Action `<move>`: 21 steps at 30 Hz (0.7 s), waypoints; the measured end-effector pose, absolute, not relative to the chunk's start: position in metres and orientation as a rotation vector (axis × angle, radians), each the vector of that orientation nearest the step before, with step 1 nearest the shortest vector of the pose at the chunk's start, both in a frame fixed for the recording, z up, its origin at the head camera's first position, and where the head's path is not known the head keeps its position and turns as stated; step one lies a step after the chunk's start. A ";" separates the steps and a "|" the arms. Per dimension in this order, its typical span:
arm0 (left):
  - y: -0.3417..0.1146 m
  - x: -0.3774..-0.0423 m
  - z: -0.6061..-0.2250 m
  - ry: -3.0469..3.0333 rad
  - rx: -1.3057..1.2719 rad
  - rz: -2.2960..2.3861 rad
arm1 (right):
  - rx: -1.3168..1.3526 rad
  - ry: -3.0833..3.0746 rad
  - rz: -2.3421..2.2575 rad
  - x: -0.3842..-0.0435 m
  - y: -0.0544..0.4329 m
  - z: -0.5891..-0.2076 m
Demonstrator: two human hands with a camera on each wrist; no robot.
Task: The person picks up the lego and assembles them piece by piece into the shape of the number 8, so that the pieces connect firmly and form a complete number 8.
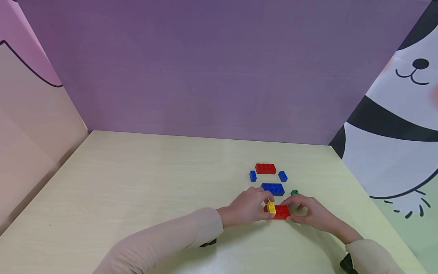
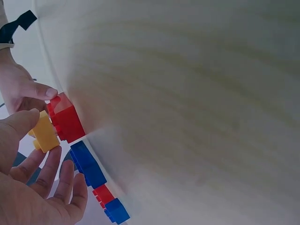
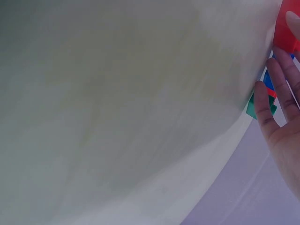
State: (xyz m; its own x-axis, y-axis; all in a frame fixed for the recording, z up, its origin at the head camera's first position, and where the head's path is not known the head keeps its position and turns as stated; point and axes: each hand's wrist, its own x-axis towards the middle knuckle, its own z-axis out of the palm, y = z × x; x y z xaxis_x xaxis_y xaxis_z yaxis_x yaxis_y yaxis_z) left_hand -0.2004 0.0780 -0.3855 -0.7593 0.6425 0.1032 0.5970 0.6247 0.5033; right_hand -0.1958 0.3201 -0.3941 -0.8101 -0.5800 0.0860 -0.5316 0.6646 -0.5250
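Between thumb and fingertips my left hand (image 1: pixel 248 207) pinches a small yellow brick (image 1: pixel 271 208) at the left end of a red brick (image 1: pixel 282 212). In the left wrist view the yellow brick (image 2: pixel 46 133) is tilted, right beside the studded side of the red brick (image 2: pixel 68 119). My right hand (image 1: pixel 311 214) holds the red brick's right end, thumb at the near edge and fingers at the far one. The right wrist view catches that thumb on the red brick (image 3: pixel 285 35), while the other fingers of the right hand (image 3: pixel 290 131) extend loosely.
Just behind the hands lies a blue brick (image 1: pixel 272 189). Farther back are another red brick (image 1: pixel 265 168) and two small blue bricks, one to the left (image 1: pixel 253 176) and one to the right (image 1: pixel 282 176). A small green brick (image 1: pixel 294 192) sits by the right fingers. A purple wall (image 1: pixel 205 68) borders the table.
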 end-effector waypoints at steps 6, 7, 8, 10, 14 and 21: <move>0.080 -0.200 -0.386 2.767 1.049 0.777 | -0.930 2.783 -0.839 -0.196 0.320 -0.394; 0.080 -0.200 -0.386 2.771 1.050 0.776 | -0.929 2.783 -0.837 -0.195 0.320 -0.394; 0.080 -0.201 -0.386 2.774 1.047 0.776 | -0.929 2.782 -0.838 -0.195 0.320 -0.394; 0.081 -0.202 -0.386 2.776 1.037 0.774 | -0.926 2.778 -0.841 -0.195 0.320 -0.394; 0.082 -0.203 -0.386 2.769 1.008 0.771 | -0.914 2.777 -0.841 -0.196 0.321 -0.395; 0.083 -0.205 -0.386 2.774 1.019 0.775 | -0.921 2.782 -0.849 -0.198 0.322 -0.397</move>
